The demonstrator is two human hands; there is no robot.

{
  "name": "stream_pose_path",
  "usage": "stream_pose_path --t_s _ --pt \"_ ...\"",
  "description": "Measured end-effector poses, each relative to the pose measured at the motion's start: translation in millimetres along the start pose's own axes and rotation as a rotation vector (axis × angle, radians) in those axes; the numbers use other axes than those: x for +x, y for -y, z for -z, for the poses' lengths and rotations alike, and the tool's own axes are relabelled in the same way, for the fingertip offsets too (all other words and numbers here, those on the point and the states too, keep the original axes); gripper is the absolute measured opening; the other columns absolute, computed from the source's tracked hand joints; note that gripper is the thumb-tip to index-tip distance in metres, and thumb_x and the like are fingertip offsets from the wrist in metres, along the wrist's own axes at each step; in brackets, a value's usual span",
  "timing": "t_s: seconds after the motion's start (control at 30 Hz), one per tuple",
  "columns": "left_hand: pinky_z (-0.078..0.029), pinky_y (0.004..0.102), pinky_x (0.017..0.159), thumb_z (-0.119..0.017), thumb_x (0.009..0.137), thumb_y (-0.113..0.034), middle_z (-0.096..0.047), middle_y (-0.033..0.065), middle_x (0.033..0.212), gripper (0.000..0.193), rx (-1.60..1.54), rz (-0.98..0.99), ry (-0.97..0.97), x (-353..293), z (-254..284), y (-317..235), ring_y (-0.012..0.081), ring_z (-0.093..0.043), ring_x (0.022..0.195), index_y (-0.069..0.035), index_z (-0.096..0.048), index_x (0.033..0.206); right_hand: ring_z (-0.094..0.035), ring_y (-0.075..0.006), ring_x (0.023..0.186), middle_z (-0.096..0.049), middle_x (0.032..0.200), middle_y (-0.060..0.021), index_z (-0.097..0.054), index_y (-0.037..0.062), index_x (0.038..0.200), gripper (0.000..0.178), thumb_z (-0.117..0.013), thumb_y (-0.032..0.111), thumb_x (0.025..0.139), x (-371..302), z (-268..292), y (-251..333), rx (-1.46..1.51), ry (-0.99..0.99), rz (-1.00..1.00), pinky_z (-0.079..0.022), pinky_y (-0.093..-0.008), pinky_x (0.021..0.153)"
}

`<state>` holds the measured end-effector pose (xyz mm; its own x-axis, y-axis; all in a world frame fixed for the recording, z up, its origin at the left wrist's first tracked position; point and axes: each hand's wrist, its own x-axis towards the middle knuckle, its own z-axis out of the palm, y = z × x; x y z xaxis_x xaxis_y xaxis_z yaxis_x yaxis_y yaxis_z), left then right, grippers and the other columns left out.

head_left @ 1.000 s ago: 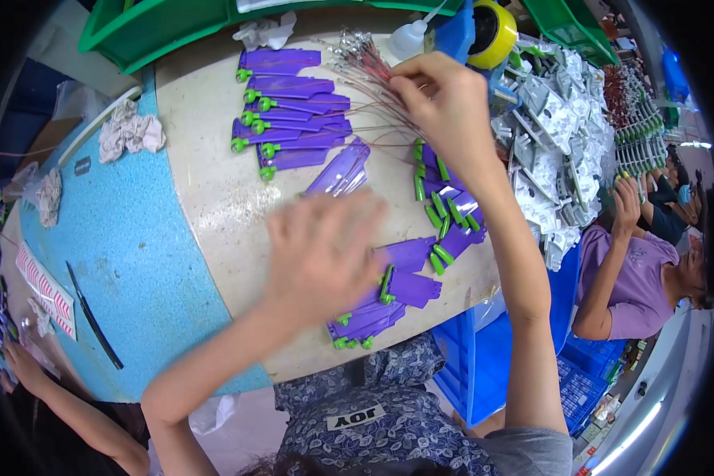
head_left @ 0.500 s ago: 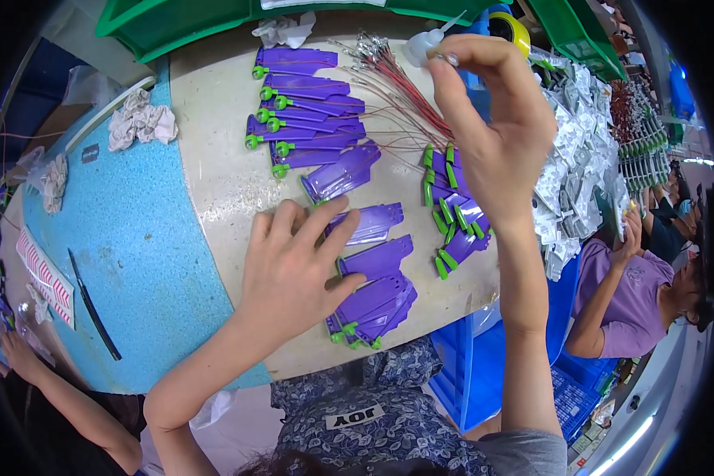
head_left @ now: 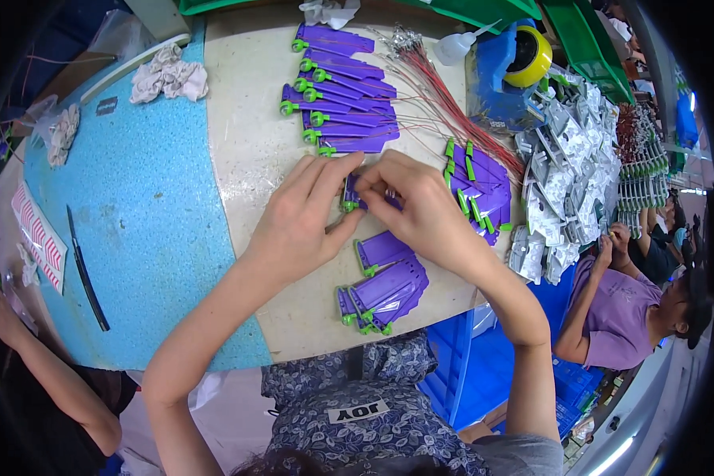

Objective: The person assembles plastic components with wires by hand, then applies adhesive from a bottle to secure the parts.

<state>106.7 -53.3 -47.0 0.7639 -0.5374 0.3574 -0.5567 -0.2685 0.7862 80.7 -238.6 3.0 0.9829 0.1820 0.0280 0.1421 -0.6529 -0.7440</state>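
Purple plastic, mostly covered by my fingers: one small piece (head_left: pixel 352 193) with a green end sits between my two hands, just above the middle of the pale tabletop (head_left: pixel 250 159). My left hand (head_left: pixel 297 210) grips it, fingers bent over the far side and thumb on the near side. My right hand (head_left: pixel 428 210) meets it from the other side, thumb and forefinger drawn together at the piece; I cannot tell whether they also pinch something tiny, because the fingers hide the spot.

Just below my hands lies a single purple blade (head_left: pixel 385 249) with green along its left end, and nearer my body a fanned pile (head_left: pixel 397 289) of similar blades overlaps itself. Beyond my hands, an overlapping column of purple blades (head_left: pixel 357 107) has round green ends pointing left, with thin wires trailing right. Close to my right hand is a cluster of purple pieces (head_left: pixel 492 190) with green strips lying on them.

Farther up, a bundle of red wires (head_left: pixel 452 107) with silvery ends slants across the table toward that cluster. Past it stand a white squeeze bottle (head_left: pixel 454 49) and a blue dispenser (head_left: pixel 488 83) with a yellow tape roll (head_left: pixel 529 55). A heap of pale grey parts (head_left: pixel 567 159) fills the right side.

To my left, a blue mat (head_left: pixel 151 214) carries crumpled white cloth (head_left: pixel 166 75) and a slim black tool (head_left: pixel 87 270).
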Motion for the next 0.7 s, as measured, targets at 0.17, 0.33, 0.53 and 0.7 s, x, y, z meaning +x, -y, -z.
stream_pose_path --t_s 0.17,0.33,0.53,0.7 --pt "-0.056 0.0362 0.076 -0.081 0.071 0.0 -0.062 0.0153 0.105 0.064 -0.161 0.063 0.005 0 -2 4 0.0272 -0.067 0.089 -0.001 -0.053 0.128 -0.063 -0.0282 0.068 -0.063 0.08 -0.0134 -0.068 -0.0027 0.084 0.009 -0.072 0.0 0.076 16 4 -6 0.001 0.071 -0.024 -0.05 -0.0374 0.062" --pt "-0.056 0.0377 0.077 -0.081 0.07 0.001 -0.061 0.0157 0.104 0.064 -0.207 0.092 -0.001 1 -3 4 0.028 -0.066 0.088 -0.001 -0.051 0.127 -0.062 -0.0243 0.067 -0.062 0.077 -0.0123 -0.071 -0.0013 0.083 0.009 -0.075 0.002 0.075 7 1 -3 0.071 0.116 -0.115 -0.048 -0.0356 0.061" --pt "-0.059 0.0336 0.079 -0.086 0.068 -0.004 -0.065 0.0137 0.112 0.066 -0.182 0.157 -0.009 1 -1 3 0.023 -0.069 0.091 -0.003 -0.056 0.127 -0.058 -0.0202 0.063 -0.062 0.075 -0.0117 -0.07 -0.0022 0.083 0.01 -0.075 0.002 0.075 13 7 -3 0.044 0.126 -0.157 -0.046 -0.0336 0.059" --pt "-0.059 0.0331 0.08 -0.086 0.067 -0.004 -0.066 0.0128 0.112 0.067 -0.158 0.162 -0.01 1 -2 5 0.022 -0.068 0.09 -0.003 -0.056 0.127 -0.043 -0.0073 0.062 -0.057 0.071 -0.001 -0.073 -0.0021 0.089 0.009 -0.073 -0.002 0.08 15 0 -10 0.053 0.102 -0.149 -0.037 -0.0261 0.056"
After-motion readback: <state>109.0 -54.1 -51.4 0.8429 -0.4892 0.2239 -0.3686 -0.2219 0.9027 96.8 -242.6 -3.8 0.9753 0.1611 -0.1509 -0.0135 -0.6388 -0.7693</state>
